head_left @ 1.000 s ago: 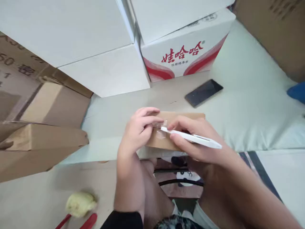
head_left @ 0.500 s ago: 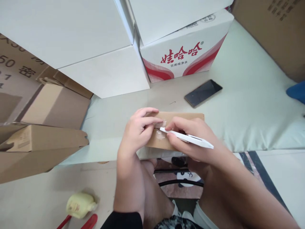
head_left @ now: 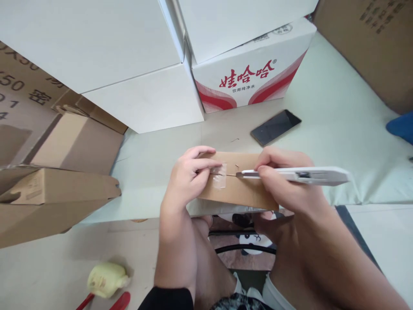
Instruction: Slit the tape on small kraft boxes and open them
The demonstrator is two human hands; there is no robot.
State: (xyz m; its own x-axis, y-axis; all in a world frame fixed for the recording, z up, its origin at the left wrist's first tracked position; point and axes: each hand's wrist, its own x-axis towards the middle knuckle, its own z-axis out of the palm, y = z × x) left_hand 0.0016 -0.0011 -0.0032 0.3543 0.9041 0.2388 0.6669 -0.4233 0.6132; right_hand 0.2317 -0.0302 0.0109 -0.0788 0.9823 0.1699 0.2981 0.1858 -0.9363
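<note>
Cardboard gives the small brown box [head_left: 245, 193] its plain top, just below the middle of the frame, at the near edge of a pale green covered surface [head_left: 338, 129]. Clear tape [head_left: 220, 181] crosses its dark seam. From where I stand, the left hand [head_left: 189, 174] lies over the box's left end, two fingers stretched toward the right and the thumb bent beneath them; whether its hidden fingers grip the side, I cannot tell. The right hand [head_left: 292, 196] grasps a white utility knife [head_left: 309, 174] between thumb and fingers, the blade's tip at the seam, right of the tape.

Beyond, right of centre, a dark phone [head_left: 275, 127] lies flat. Behind it, toward the top, stands a white carton with red lettering [head_left: 251, 79], beside stacked white boxes [head_left: 145, 101] at upper left. Open brown cartons [head_left: 61, 185] crowd the left edge; a yellow bottle [head_left: 106, 280] lies on the floor, lower left.
</note>
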